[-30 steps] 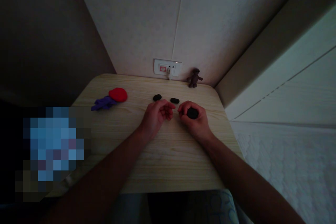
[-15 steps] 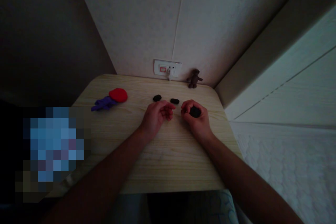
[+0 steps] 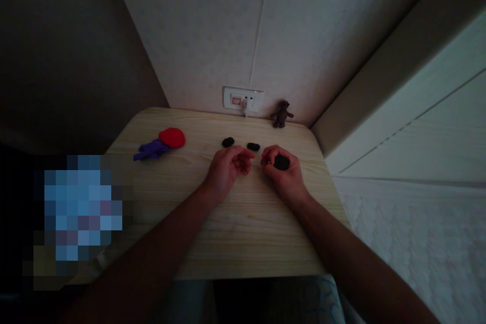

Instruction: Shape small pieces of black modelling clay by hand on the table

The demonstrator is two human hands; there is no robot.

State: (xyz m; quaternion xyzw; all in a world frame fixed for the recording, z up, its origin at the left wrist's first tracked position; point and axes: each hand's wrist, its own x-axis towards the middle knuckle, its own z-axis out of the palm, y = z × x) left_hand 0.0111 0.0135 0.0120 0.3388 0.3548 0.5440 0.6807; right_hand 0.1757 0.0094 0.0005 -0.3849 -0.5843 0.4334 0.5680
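My right hand (image 3: 287, 179) is curled round a dark, rounded lump of modelling clay (image 3: 281, 162), which shows inside the ring of thumb and fingers. A short way to its left, my left hand (image 3: 227, 171) is half curled, thumb side up, fingers apart and nothing visible in it. Just beyond the left fingertips lies a small black clay roll (image 3: 253, 147). Another black clay piece (image 3: 228, 142), bumpy and uneven, rests behind the left knuckles. Both hands are low over the wooden table (image 3: 246, 233).
At the table's far right stands a small brown bear figure (image 3: 281, 115). A flat red disc (image 3: 172, 137) and a crumpled purple piece (image 3: 152, 149) touch each other on the left. A wall socket (image 3: 243, 98) with a plug is behind. Something pixelated (image 3: 81, 205) covers the left front.
Almost nothing differs. The right fingers have shifted very slightly around the black lump; the left hand keeps its pose.
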